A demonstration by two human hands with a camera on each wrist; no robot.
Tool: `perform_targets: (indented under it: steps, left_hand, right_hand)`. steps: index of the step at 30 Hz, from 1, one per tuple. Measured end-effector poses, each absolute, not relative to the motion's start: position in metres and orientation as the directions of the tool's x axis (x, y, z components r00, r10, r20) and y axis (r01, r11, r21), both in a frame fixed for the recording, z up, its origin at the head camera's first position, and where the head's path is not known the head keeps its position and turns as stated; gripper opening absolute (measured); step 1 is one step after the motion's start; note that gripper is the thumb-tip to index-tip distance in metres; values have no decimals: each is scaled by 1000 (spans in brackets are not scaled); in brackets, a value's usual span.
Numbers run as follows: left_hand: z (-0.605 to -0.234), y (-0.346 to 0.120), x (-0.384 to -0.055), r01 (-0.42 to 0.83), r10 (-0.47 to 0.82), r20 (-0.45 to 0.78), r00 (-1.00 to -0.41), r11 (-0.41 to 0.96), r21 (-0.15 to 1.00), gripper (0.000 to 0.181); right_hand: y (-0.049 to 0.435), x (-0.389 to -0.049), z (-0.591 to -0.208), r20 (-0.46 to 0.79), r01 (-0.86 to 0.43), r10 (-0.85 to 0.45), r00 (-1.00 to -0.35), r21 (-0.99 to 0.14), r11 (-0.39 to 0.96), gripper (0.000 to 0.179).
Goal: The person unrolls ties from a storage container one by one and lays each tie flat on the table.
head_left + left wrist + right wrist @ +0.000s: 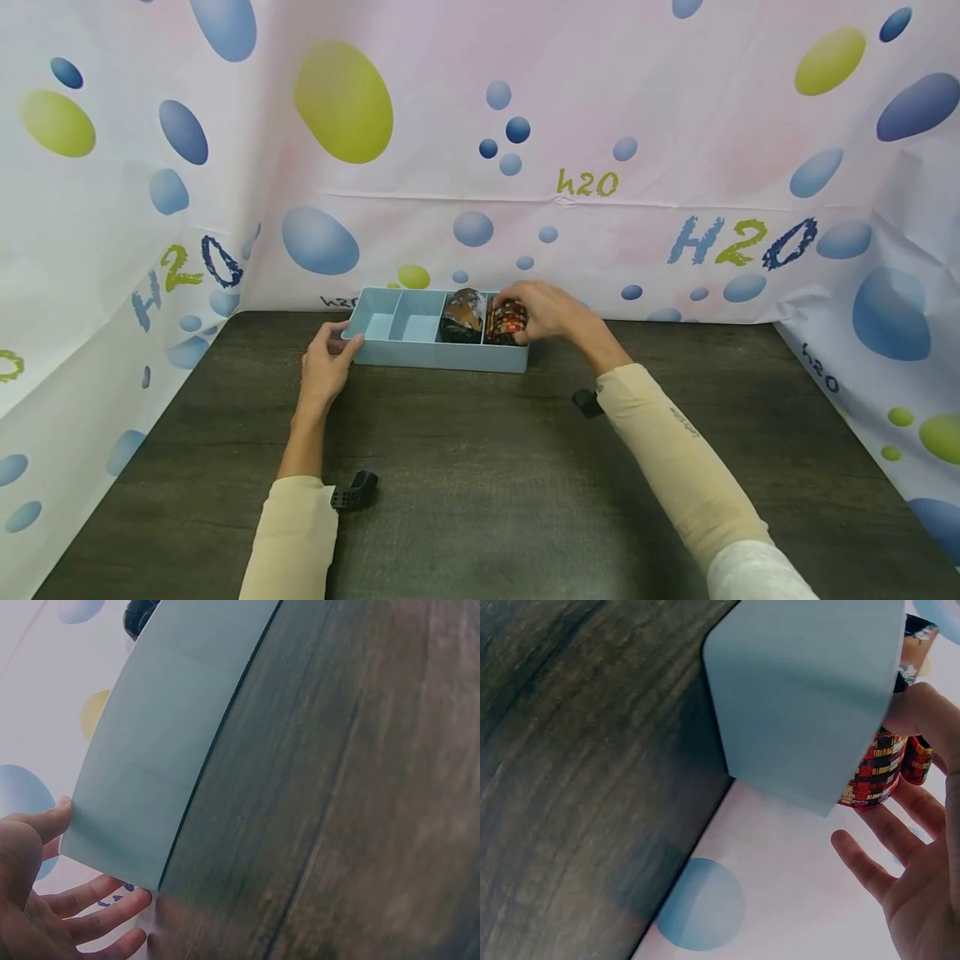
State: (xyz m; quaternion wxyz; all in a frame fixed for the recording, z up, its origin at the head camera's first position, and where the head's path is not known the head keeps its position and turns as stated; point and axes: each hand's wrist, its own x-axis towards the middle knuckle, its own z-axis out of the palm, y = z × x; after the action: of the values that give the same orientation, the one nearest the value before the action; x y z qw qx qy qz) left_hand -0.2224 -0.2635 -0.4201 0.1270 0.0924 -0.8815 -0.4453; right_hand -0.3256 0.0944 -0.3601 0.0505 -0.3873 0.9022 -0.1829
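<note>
A pale blue organizer box [442, 357] with a row of compartments lies along the back of the table. My left hand [325, 367] grips its left end, thumb at the front corner; in the left wrist view its other fingers [112, 919] spread around the end wall. At the right end compartment, my right hand [546, 312] holds a rounded, red, yellow and black checkered thing [506, 321] between thumb and fingers. It shows above the rim in the right wrist view. A brown marbled and black rounded thing [463, 317] sits in the neighboring compartment. The two left compartments show bare bottoms.
The dark wood-grain table [480, 483] stretches in front of the box. A white sheet [450, 100] printed with blue and green bubbles hangs right behind it and along both sides. Each sleeve carries a black wrist camera [356, 492].
</note>
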Motion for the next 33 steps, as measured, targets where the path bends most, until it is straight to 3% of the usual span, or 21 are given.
perform_targets:
  steps: [12,33]
  left_hand:
    - [-419,-263,-221,-45,-274,147,-950,590,806,51]
    - [-420,-262,-221,-53,-273,141,-952,596,801,53]
  right_hand:
    - [98,-312,-344,99,-663,-676,-730,-342,666,58]
    - [123,-301,-339,280,-691,-656,-701,-494,527,50]
